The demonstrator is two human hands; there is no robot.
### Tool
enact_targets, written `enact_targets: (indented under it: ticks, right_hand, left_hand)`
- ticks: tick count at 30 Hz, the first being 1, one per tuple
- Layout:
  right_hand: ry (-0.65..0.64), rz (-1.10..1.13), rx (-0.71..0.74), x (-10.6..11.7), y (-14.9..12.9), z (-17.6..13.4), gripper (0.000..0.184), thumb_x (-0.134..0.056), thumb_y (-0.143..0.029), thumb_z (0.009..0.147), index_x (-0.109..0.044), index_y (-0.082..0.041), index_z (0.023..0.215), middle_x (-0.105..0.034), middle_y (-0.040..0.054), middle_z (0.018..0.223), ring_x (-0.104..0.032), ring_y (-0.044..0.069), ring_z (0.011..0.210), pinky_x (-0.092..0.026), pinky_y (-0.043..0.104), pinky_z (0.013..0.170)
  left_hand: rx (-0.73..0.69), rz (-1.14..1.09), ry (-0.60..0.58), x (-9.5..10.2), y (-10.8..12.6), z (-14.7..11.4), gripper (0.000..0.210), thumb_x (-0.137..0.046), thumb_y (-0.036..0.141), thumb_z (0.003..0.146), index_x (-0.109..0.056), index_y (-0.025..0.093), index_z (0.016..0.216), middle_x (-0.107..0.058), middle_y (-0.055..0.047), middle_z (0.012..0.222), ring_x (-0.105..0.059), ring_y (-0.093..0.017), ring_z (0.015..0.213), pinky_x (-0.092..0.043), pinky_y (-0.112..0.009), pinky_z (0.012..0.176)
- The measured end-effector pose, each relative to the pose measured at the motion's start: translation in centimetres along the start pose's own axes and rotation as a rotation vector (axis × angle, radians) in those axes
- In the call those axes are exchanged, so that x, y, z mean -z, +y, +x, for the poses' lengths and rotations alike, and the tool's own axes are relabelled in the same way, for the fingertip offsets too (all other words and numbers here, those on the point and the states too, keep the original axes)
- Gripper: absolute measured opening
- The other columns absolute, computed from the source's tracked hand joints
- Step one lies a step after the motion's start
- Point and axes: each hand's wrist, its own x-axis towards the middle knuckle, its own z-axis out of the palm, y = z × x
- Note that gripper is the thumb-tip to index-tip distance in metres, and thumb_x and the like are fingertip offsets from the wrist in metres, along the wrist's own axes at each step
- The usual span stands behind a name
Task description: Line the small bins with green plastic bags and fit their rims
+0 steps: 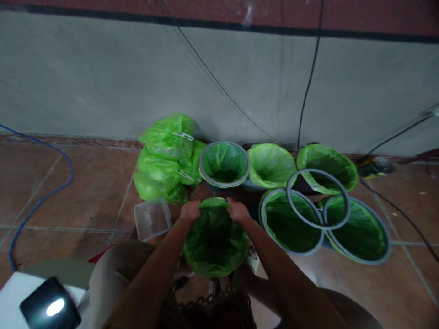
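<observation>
Between my knees stands a bin lined with a green bin liner [219, 260], its mouth facing me. My left hand [190, 211] is closed on the liner's far edge at the left of the rim. On the right side of the same edge, my right hand [239, 211] is closed in a like grip. Thumbs and fingertips are partly hidden. No grey ring sits on this bin's rim. A loose grey ring [347, 208] lies across two lined bins to the right.
Several lined bins stand ahead, among them one with a grey rim [224, 184]. Filled green bags [159, 171], closed with white clips, are piled by the wall. A clear plastic box [152, 219] and a blue cable [44, 198] lie left. A black device [50, 304] glows at lower left.
</observation>
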Motion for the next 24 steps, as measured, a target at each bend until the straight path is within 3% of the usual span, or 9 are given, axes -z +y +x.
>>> enact_targets:
  ticks: [3,5,7,10,14,20,24]
  right_hand:
    - [0.093,0.035,0.019,0.6,-0.5,-1.0,0.074,-0.065,-0.028,0.087,-0.033,-0.015,0.152,-0.063,0.0173,0.132,-0.062,0.029,0.117,-0.045,0.036,0.096]
    - [0.219,0.066,0.097,1.1,-1.2,-1.4,0.074,-0.065,-0.032,0.088,-0.035,-0.015,0.153,-0.057,0.0172,0.141,-0.055,0.028,0.127,-0.042,0.036,0.103]
    - [0.281,0.066,0.214,1.6,-2.1,-1.2,0.058,-0.057,-0.032,0.094,-0.042,-0.019,0.149,-0.056,0.0141,0.143,-0.050,0.026,0.131,-0.039,0.037,0.107]
    - [0.185,0.008,0.290,1.8,-3.4,-0.1,0.044,-0.047,-0.018,0.096,-0.054,-0.021,0.140,-0.062,0.0126,0.135,-0.056,0.023,0.124,-0.041,0.036,0.105]
    - [0.078,-0.006,0.170,1.4,-3.1,1.5,0.037,-0.043,-0.014,0.097,-0.061,-0.016,0.129,-0.070,0.0134,0.121,-0.066,0.021,0.107,-0.046,0.029,0.092]
    - [0.221,0.103,-0.084,1.4,-0.5,0.5,0.032,-0.045,-0.019,0.098,-0.061,-0.013,0.124,-0.073,0.0140,0.111,-0.068,0.022,0.104,-0.047,0.027,0.089]
    - [0.430,0.304,-0.134,2.5,1.7,-1.8,0.049,-0.060,-0.027,0.090,-0.052,-0.012,0.136,-0.069,0.0159,0.122,-0.065,0.025,0.113,-0.047,0.033,0.098]
  left_hand:
    - [0.020,-0.059,0.003,0.9,0.0,-0.4,0.068,-0.067,0.034,0.082,-0.048,0.014,0.144,-0.070,-0.018,0.122,-0.066,-0.030,0.114,-0.051,-0.037,0.094]
    - [0.031,-0.126,0.048,1.5,-0.3,-0.8,0.083,-0.073,0.040,0.075,-0.041,0.016,0.148,-0.065,-0.018,0.132,-0.063,-0.030,0.121,-0.049,-0.037,0.097]
    - [0.069,-0.176,0.085,1.8,-0.6,-1.4,0.075,-0.069,0.044,0.079,-0.046,0.015,0.145,-0.061,-0.018,0.137,-0.060,-0.031,0.125,-0.048,-0.037,0.100]
    - [0.163,-0.186,0.015,1.6,-1.1,-2.8,0.049,-0.055,0.039,0.090,-0.059,0.012,0.130,-0.067,-0.019,0.128,-0.063,-0.030,0.120,-0.049,-0.037,0.098]
    - [0.183,-0.152,-0.062,0.5,-1.4,-4.4,0.033,-0.048,0.024,0.092,-0.066,0.012,0.117,-0.072,-0.019,0.118,-0.067,-0.028,0.115,-0.050,-0.034,0.095]
    - [0.274,-0.209,0.083,0.2,-1.6,-3.4,0.045,-0.050,0.031,0.092,-0.056,0.009,0.132,-0.068,-0.021,0.126,-0.064,-0.029,0.120,-0.049,-0.036,0.099]
    - [0.275,-0.316,0.166,0.6,-1.2,-2.7,0.061,-0.053,0.039,0.093,-0.045,0.006,0.143,-0.060,-0.024,0.138,-0.059,-0.031,0.128,-0.046,-0.038,0.104]
